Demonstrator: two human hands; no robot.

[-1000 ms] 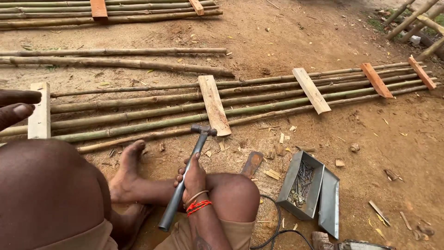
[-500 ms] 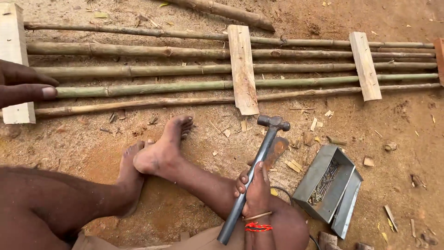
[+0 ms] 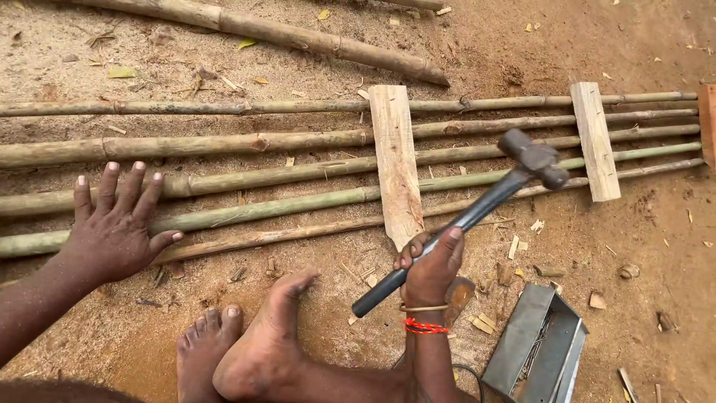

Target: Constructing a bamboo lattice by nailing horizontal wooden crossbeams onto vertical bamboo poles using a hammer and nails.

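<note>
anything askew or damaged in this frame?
Mostly tidy. The near wooden slat sits slightly tilted across the bamboo poles and its lower end looks chipped. Wood chips litter the dirt beside the metal box. The right hand holds the hammer; the left hand rests on the poles.

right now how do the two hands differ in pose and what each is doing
The left hand lies flat, palm down, fingers spread, pressing the green bamboo pole; the right hand is closed in a fist around the dark-handled metal hammer. The right wrist wears bands; the left shows none. Both are bare.
</note>
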